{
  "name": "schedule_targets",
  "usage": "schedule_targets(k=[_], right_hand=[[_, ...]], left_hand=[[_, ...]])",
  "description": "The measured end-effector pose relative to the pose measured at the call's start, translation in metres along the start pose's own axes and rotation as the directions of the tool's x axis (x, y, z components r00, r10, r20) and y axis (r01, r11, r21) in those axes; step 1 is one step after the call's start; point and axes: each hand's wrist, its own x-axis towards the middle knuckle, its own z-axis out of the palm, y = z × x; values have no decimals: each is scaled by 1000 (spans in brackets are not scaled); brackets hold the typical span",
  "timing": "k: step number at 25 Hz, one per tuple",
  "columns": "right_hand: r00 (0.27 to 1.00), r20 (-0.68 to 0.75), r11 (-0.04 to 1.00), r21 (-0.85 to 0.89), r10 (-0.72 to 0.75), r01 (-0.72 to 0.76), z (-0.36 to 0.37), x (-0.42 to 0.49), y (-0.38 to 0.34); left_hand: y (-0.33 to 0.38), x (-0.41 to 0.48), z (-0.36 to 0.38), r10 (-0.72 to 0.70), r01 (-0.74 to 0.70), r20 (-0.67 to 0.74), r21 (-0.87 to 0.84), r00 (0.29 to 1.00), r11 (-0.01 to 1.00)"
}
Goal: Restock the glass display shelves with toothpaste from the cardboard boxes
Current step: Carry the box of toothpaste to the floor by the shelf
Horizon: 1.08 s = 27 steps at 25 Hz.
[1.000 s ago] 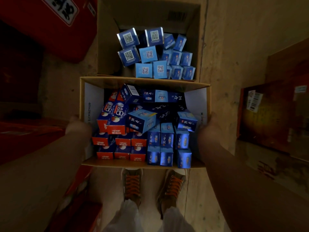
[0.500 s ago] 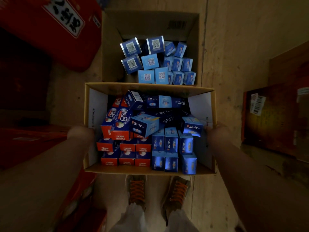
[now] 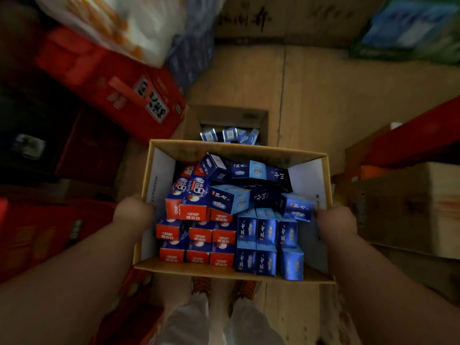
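Note:
I hold an open cardboard box (image 3: pixel 231 149) in the air in front of me, above my shoes. It is packed with toothpaste cartons: red-and-blue ones (image 3: pixel 199 235) on the left, blue ones (image 3: pixel 266 235) on the right, several lying loose on top. My left hand (image 3: pixel 133 211) grips the box's left wall and my right hand (image 3: pixel 336 220) grips its right wall; the fingers are hidden outside the walls. A second open cardboard box (image 3: pixel 231 118) with blue cartons (image 3: pixel 230 135) stands on the floor beyond, mostly hidden by the held box.
Red cartons (image 3: pixel 119 88) and a white-and-orange pack (image 3: pixel 119 23) are stacked at the left. Brown boxes (image 3: pixel 410 207) stand at the right, a green-and-blue pack (image 3: pixel 410 28) at the far right. The wooden floor (image 3: pixel 311 95) runs ahead.
The held box has risen away from the floor box, which now looks smaller and farther. My view has tipped up, showing more stacked goods ahead. Both hands keep their grip.

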Motion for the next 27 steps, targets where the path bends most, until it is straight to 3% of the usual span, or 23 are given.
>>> schedule_targets(k=[6, 13, 15, 20, 27], right_hand=[[983, -38, 984, -29, -177, 176, -111, -75, -25], [932, 0, 903, -251, -361, 350, -178, -168, -55], [929, 26, 893, -267, -369, 363, -182, -188, -54], [928, 25, 920, -120, -372, 373, -189, -220, -35], [968, 56, 969, 17, -246, 245, -183, -210, 13]], left_hand=[[-41, -91, -67, 41, -46, -30, -176, 999, 983], [-104, -175, -132, 43, -59, -73, -239, 996, 969], [-119, -193, -141, 42, -63, -93, -240, 995, 969], [-151, -227, -155, 18, -51, -132, -245, 991, 968], [-106, -230, -186, 97, -108, -150, -65, 984, 992]])
